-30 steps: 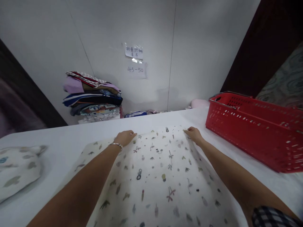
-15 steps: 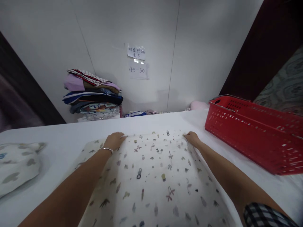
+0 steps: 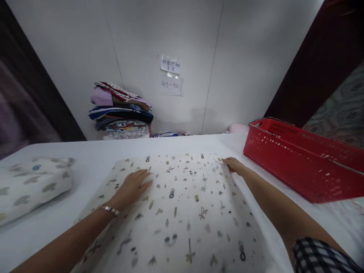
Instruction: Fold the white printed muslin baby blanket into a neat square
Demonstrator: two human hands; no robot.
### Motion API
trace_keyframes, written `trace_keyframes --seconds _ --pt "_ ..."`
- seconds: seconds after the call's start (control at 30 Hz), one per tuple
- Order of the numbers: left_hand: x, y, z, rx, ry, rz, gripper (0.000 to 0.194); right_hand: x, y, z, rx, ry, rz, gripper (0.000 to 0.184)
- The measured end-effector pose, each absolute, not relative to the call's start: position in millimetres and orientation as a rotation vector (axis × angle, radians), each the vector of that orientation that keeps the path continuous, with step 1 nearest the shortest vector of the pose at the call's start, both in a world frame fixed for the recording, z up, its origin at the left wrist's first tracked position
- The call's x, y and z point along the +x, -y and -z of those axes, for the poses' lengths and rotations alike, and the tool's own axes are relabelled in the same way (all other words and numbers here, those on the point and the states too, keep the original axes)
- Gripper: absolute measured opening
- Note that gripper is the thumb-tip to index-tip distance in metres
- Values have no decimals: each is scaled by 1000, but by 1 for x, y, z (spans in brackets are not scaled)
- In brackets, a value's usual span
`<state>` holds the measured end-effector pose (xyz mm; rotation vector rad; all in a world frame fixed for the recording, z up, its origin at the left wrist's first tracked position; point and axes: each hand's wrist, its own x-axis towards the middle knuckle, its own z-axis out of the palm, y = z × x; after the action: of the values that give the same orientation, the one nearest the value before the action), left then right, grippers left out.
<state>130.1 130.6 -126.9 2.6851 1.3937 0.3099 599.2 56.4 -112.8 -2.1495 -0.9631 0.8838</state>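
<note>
The right hand (image 3: 233,165) has its grip closed to a small pinch at the far right corner of the cloth (image 3: 182,204). The left hand (image 3: 133,187) pinches nothing: its grip is loose, palm down with fingers a little apart, resting on the cloth's left part, inside the far left corner.

The cloth lies on the surface (image 3: 95,161), directly in front of the person, between the forearms and running out of view at the near side. Spreading looks nearly done: the far edge is roughly straight, both far corners are out, and the printed face is mostly smooth. What seems left is the right corner, not yet let go, and some slack along the right side. No fold shows on the upper face; I cannot tell whether a layer lies beneath or how the near end sits.

Farther out, a spotted cloth (image 3: 42,185) lies to the left, well apart, and a red basket (image 3: 284,163) stands to the right. Beyond the far edge is a stack of fabrics (image 3: 121,110), by the wall (image 3: 182,30).
</note>
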Motion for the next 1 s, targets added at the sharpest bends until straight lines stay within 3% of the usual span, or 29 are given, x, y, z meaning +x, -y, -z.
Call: trace_keyframes --seconds 0.17,0.3,0.63,0.83,1.0 --pt "73 -70 132 2672 -1428 -323 54 593 0 105 -2009 990 -988 63" --pt "45 -23 135 2680 -1441 -373 56 587 36 104 -1997 985 -985 69" --pt "53 104 155 2807 -1089 -403 47 559 168 117 -2019 974 -893 54" --pt "48 122 166 2848 -1045 -463 46 538 236 129 -2021 1065 -784 43" --pt "44 121 165 2905 -1057 -521 51 528 247 132 -2091 1107 -738 51"
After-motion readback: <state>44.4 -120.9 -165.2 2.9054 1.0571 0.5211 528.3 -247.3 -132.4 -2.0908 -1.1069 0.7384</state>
